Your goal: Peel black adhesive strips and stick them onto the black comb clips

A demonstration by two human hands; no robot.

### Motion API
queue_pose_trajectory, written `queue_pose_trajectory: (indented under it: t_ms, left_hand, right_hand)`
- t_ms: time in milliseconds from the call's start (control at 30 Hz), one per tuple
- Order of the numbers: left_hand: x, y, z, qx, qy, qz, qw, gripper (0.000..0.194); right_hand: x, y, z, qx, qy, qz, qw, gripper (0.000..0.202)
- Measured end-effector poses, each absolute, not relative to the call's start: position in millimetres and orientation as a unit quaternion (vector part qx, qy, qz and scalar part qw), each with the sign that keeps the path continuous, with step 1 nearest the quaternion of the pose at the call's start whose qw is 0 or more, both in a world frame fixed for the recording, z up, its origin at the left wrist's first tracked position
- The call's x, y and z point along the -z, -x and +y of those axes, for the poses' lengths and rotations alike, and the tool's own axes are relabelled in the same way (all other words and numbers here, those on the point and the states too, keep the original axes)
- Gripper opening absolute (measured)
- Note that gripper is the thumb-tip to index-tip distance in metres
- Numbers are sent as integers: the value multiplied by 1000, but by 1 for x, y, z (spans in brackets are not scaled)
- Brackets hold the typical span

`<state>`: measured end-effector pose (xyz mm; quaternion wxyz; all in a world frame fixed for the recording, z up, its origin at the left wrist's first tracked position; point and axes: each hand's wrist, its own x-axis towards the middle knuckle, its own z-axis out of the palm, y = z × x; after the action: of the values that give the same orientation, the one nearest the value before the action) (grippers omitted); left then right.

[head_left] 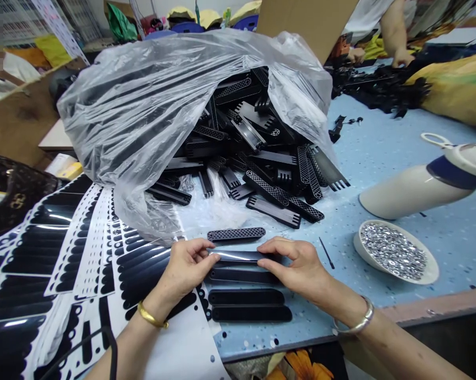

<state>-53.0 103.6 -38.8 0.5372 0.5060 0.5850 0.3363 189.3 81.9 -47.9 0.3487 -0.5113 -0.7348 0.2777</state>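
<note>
The left hand (192, 261) and right hand (295, 261) each close their grip, thumb against fingers, on an end of a slim, glossy black strip (238, 256) at the near side of the blue surface (380, 137). Farther off, a clear plastic bag (150, 100) gapes around heaped black pieces (248, 132); right, a white bowl (432, 270) holds silvery bits (392, 250).

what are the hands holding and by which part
A shiny black strip, by its two ends: left hand pinching one, right hand the other.
</note>
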Motion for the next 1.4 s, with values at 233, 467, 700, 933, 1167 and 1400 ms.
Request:
queue_pose_trajectory:
  t_ms: [233, 467, 700, 933, 1167, 1400]
  left_hand:
    - [38, 50, 107, -318, -462, 605, 565, 22]
    - [31, 48, 106, -310, -458, 624, 552, 23]
    - [30, 48, 106, -306, -463, 629, 545, 24]
    - [28, 47, 106, -306, -455, 635, 545, 25]
    - [28, 47, 107, -305, -452, 633, 549, 25]
    - [28, 47, 106, -309, -463, 624, 548, 24]
  right_hand:
    - [48, -189, 80, -259, 507, -743, 351, 7]
    - [50, -193, 79, -313, 503, -717, 368, 6]
    - [51, -196, 79, -376, 486, -680, 399, 10]
    - [53, -196, 75, -330, 439, -718, 428, 16]
    - [54, -200, 73, -320, 434, -732, 417, 16]
    - [56, -200, 73, -317, 443, -726, 419, 15]
